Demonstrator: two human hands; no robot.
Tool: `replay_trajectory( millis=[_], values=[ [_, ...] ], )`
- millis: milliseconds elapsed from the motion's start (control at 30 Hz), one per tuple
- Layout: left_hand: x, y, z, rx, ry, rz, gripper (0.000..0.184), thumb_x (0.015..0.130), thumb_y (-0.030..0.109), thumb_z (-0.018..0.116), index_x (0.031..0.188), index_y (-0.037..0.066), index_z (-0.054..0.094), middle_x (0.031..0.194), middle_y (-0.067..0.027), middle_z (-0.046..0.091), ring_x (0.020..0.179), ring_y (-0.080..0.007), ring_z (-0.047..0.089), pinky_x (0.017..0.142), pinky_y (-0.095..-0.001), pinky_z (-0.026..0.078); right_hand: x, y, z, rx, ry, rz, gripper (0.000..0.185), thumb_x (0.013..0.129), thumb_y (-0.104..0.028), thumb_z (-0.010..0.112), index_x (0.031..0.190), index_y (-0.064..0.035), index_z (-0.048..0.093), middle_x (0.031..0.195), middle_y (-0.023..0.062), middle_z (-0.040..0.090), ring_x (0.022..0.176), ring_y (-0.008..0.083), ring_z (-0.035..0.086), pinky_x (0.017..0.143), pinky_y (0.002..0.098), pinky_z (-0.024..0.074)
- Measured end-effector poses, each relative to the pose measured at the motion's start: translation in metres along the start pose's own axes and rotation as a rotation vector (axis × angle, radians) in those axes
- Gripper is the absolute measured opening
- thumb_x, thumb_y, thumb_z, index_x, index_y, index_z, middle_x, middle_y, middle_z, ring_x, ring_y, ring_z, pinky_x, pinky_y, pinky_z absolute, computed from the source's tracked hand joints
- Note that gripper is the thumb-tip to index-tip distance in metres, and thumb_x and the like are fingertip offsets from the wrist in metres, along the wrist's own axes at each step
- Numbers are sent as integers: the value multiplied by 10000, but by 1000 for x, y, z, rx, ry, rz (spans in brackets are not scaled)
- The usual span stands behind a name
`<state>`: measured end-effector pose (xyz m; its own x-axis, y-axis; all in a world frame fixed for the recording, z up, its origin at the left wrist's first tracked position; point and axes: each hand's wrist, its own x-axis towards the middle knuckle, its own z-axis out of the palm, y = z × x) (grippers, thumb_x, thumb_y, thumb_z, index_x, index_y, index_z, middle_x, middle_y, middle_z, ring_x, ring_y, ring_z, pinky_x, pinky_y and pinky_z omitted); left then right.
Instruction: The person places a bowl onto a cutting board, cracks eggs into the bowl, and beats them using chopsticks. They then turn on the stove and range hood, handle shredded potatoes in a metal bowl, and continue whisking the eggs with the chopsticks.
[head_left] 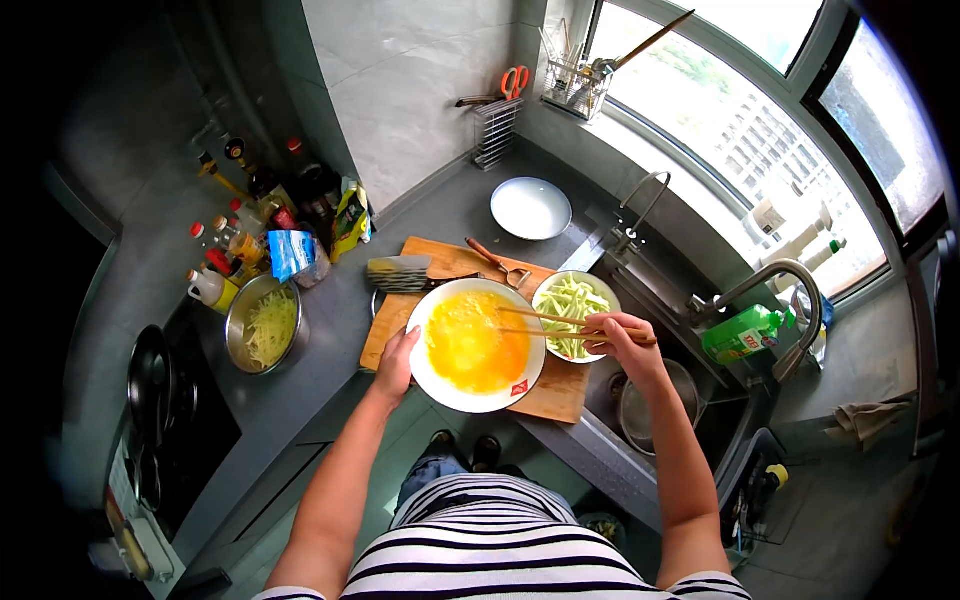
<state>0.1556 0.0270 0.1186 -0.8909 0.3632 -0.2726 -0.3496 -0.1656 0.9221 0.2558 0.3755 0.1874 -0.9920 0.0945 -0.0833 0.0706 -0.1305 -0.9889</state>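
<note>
A white bowl (478,402) of yellow beaten egg (470,340) is held up by my left hand (397,362), whose fingers grip its left rim. In my right hand (630,345) is a pair of wooden chopsticks (570,325), closed between the fingers, with the tips in the egg. Below the bowl lies a wooden cutting board (553,392), partly hidden by it. A cleaver (399,273) and a peeler (515,275) rest on the board. Beside my right hand, a bowl of green strips (574,300) stands at the board's right side.
An empty white plate (531,208) sits behind the board. At left are a metal bowl of shreds (268,325), several bottles (240,245) and a black pan (150,375). On the right are the sink (610,400), a faucet (800,285) and a green detergent bottle (742,335).
</note>
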Motion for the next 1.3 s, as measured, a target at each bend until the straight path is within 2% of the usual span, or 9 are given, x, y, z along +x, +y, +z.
replay_trajectory(
  millis=[133, 267, 400, 533, 567, 833, 967, 1233, 1300],
  values=[
    [-5, 9, 1, 34, -4, 33, 418, 959, 304, 440, 1222, -10, 523, 1090, -98, 631, 965, -149, 607, 844, -250, 456, 1, -3, -17, -82, 99, -63, 231, 946, -151, 537, 1008, 31, 665, 907, 103, 679, 774, 150, 663, 686, 264, 570],
    [-4, 2, -5, 17, -11, 24, 424, 959, 293, 440, 1236, -20, 513, 1115, -101, 622, 996, -160, 598, 876, -258, 445, -11, -2, -9, -46, -105, 218, 273, 962, -187, 511, 1039, 31, 655, 932, 121, 675, 801, 164, 662, 716, 283, 568],
    [-4, -4, -5, -10, -10, 12, 428, 960, 289, 439, 1243, -24, 508, 1125, -99, 618, 1001, -160, 595, 881, -259, 442, -7, 19, 3, 117, 90, 71, 294, 965, -205, 510, 1064, 42, 637, 981, 128, 662, 874, 184, 655, 757, 294, 563],
    [-4, -2, -4, -28, -37, 18, 430, 963, 294, 437, 1246, -23, 508, 1130, -99, 616, 1009, -157, 589, 885, -257, 438, -13, 24, -4, 259, -115, 180, 302, 972, -213, 494, 1083, 35, 625, 1011, 130, 654, 828, 191, 654, 759, 308, 562],
    [-4, -1, -2, -28, -33, 13, 430, 964, 294, 436, 1246, -22, 507, 1131, -99, 615, 1010, -156, 588, 886, -257, 438, -12, 29, 1, 385, -1, 97, 303, 973, -212, 490, 1089, 35, 619, 1001, 130, 652, 806, 200, 654, 750, 318, 563],
    [-4, 0, -5, -34, -10, 8, 428, 971, 300, 428, 1247, -18, 507, 1130, -99, 617, 1008, -156, 593, 886, -258, 439, -7, 44, 20, 335, 105, 146, 303, 981, -214, 472, 1097, 28, 610, 953, 118, 646, 824, 188, 645, 755, 301, 556],
    [-5, 3, -3, -16, -9, 24, 429, 971, 304, 428, 1241, -19, 509, 1125, -99, 619, 1007, -155, 594, 883, -260, 442, -7, 49, 22, 512, -4, 156, 291, 976, -204, 486, 1105, 28, 607, 1015, 132, 627, 849, 208, 632, 775, 325, 554],
    [-3, -1, -9, -50, 17, 5, 435, 966, 315, 438, 1235, -19, 514, 1118, -95, 620, 994, -156, 593, 876, -260, 439, -1, 40, 22, 355, 110, 144, 308, 978, -224, 479, 1102, 28, 605, 951, 120, 648, 817, 191, 650, 739, 316, 556],
    [-3, -2, -12, -40, 36, 10, 437, 964, 319, 441, 1229, -20, 519, 1114, -96, 622, 999, -155, 590, 877, -257, 436, -6, 35, 17, 315, -1, 189, 306, 975, -225, 488, 1094, 29, 608, 938, 114, 650, 810, 188, 651, 728, 316, 558]
  ],
)
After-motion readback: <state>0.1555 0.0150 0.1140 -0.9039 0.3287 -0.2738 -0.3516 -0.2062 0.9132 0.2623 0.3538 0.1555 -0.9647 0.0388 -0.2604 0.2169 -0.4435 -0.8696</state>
